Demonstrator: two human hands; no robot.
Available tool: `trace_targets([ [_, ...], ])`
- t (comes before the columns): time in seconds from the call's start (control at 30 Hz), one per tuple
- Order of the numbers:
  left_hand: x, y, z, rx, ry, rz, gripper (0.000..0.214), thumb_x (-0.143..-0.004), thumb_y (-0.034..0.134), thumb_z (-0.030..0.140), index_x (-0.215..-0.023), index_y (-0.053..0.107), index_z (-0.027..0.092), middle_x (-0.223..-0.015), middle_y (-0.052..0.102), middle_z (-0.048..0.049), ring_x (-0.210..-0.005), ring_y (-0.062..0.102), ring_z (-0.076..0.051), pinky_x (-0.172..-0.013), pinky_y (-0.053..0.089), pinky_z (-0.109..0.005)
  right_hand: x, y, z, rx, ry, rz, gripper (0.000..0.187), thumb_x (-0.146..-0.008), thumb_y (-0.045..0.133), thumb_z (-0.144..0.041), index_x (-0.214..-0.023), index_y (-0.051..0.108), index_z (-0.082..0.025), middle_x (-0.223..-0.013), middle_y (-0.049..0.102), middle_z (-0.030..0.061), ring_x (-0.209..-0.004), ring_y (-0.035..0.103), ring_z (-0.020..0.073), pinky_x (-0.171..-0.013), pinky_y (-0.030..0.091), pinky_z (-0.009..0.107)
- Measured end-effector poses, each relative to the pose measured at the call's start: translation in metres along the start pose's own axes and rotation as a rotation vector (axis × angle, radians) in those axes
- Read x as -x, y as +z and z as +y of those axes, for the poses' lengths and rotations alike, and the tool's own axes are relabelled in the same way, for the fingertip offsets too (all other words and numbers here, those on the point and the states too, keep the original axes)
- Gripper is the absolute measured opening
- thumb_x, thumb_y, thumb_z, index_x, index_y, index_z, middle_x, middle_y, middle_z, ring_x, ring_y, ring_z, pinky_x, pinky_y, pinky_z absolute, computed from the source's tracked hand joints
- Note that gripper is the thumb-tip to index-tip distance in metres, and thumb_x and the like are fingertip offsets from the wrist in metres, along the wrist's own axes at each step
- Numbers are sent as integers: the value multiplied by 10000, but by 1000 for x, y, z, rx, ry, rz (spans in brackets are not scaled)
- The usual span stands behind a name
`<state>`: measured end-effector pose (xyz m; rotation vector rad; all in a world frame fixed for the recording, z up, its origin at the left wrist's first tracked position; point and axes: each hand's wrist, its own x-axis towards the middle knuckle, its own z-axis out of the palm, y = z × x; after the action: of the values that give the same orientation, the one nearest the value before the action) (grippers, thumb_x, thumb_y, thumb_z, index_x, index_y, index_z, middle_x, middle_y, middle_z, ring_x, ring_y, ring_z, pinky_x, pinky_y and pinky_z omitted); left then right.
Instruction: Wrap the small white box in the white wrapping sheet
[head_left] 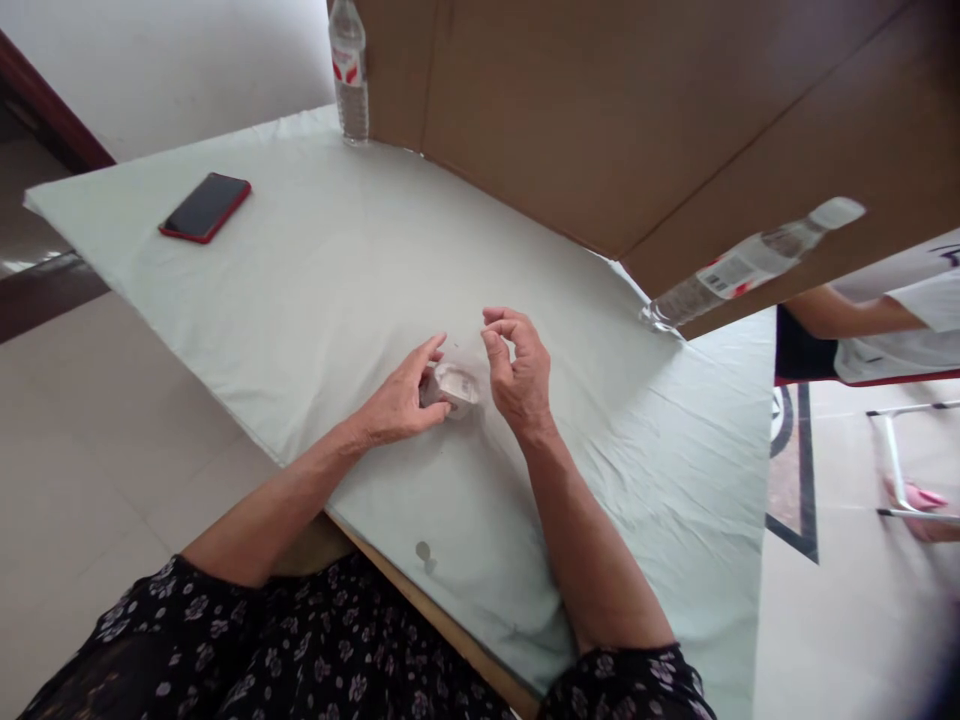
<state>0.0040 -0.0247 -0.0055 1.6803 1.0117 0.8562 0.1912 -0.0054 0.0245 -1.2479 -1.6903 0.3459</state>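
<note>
A small, see-through plastic package [457, 386] with a whitish, boxy piece in it is on the pale green tablecloth near the middle of the table. My left hand [403, 398] curves round its left side, thumb in front and fingers behind. Just to the right is my right hand [519, 372], raised a little, with its fingers curled and thumb close to the index finger. Thin clear film seems to lie between the hands; whether the right fingertips pinch it is too faint to make out.
A phone in a red case [206, 208] lies at the far left. One water bottle [349, 80] stands against a brown cardboard partition [525, 110]; another bottle [742, 268] appears tilted at its right end. Beyond, a person's arm [855, 312] shows. A grey stain [424, 555] marks the near cloth.
</note>
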Motion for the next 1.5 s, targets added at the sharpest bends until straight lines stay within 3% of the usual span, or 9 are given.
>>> trace_targets([
  [0.2, 1, 0, 0, 94, -40, -38, 1005, -710, 780, 353, -1578, 288, 243, -1464, 492, -170, -1286, 551, -317, -1107, 422, -486, -19, 5, 29, -36, 52, 51, 176, -983, 503, -363, -892, 587, -239, -1210, 682, 102, -1138, 631, 235, -1011, 474, 425],
  [0.43, 0, -6, 4, 141, -68, -79, 462, -833, 685, 509, -1159, 602, 192, -1123, 670, -93, -971, 633, -218, -884, 498, -362, -16, 7, 66, -102, 250, 91, 243, -929, 540, -449, -836, 582, -228, -1177, 701, 113, -1054, 644, 232, -931, 495, 386],
  [0.67, -3, -10, 9, 272, -215, -32, 514, -850, 641, 636, -1088, 735, 190, -1003, 735, -67, -928, 660, -234, -817, 520, -340, -20, -6, 42, -112, 244, 268, 214, -900, 579, -446, -943, 595, -237, -845, 640, 16, -762, 600, 164, -723, 500, 315],
  [0.8, -6, -9, -1, 477, -265, 76, 521, -770, 746, 579, -1093, 756, 170, -1029, 753, -85, -985, 667, -254, -885, 520, -375, -18, -18, 0, -40, 221, -61, 272, -903, 607, -485, -795, 589, -236, -635, 562, -31, -571, 506, 129, -585, 423, 289],
  [0.9, -8, -8, -6, 611, -260, 103, 548, -753, 754, 526, -1150, 738, 148, -996, 754, -92, -959, 679, -251, -880, 526, -393, -7, -14, -22, 154, 143, -322, 333, -868, 649, -565, -964, 665, -246, -625, 609, -28, -570, 537, 145, -595, 399, 290],
  [1.1, -11, -9, -4, 676, -185, 141, 521, -736, 750, 453, -1147, 728, 134, -1035, 752, -113, -1048, 677, -269, -949, 513, -417, 3, 2, -8, 456, 121, -332, 377, -857, 590, -317, -1223, 646, -244, -829, 742, 67, -668, 619, 228, -629, 422, 320],
  [1.27, -13, -13, -5, 558, -170, 251, 510, -746, 684, 447, -1150, 681, 137, -1094, 713, -118, -1073, 653, -265, -948, 509, -417, -8, -17, 32, 309, 289, -201, 307, -799, 501, -211, -1028, 706, -213, -697, 667, 26, -624, 574, 204, -657, 446, 345],
  [1.4, -9, -14, -1, 80, -29, 484, 469, -763, 700, 433, -1161, 633, 196, -1230, 616, -108, -1079, 610, -239, -940, 507, -401, -6, -20, 53, 8, 410, -176, 236, -765, 533, -293, -917, 690, -204, -602, 559, -37, -564, 497, 152, -583, 417, 299],
  [1.5, -5, -8, 5, -144, 39, 451, 466, -766, 711, 465, -1143, 627, 205, -1145, 610, -88, -934, 606, -201, -884, 514, -375, -1, -11, 58, -160, 480, -175, 222, -735, 572, -345, -870, 671, -198, -632, 577, -42, -579, 503, 135, -573, 411, 279],
])
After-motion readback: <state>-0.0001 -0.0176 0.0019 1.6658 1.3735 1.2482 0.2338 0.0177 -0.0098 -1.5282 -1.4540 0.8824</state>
